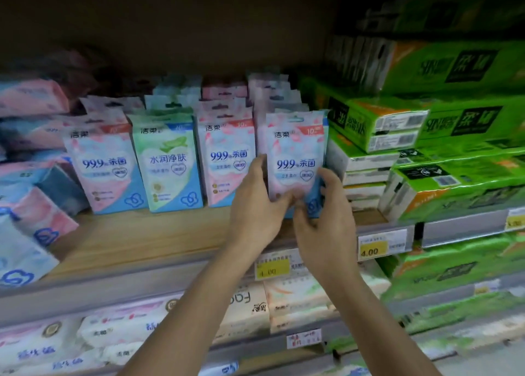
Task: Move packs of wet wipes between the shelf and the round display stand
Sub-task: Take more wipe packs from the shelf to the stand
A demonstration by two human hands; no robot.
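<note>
- While the head view is facing the wooden shelf, both hands are holding one wet-wipe pack at the front of the rightmost column of wipes.
- The pack is standing upright. Its long axis is running vertically, its hang-hole tab is pointing up and its printed pink face is turning toward the camera.
- The left hand is gripping the pack's lower left. Its fingers are lying up along the left edge and its thumb is pressing on the lower front.
- The right hand is gripping the lower right corner, with its fingers curling round the right edge and its thumb meeting the front near the left thumb.
- Most of the pack is rising above the two grips. Only its bottom part is sitting between the hands, which are hiding the base, so contact with the shelf cannot be judged.
- Further pink packs are standing just behind it in the same column.
- To its left, three more columns are standing in a row: a pink pack just beside it, a green pack, then another pink pack.
- On its right, the green tissue bundles are sitting just beside it.
- Yellow price tags are hanging on the shelf's front rail below the hands.
</note>
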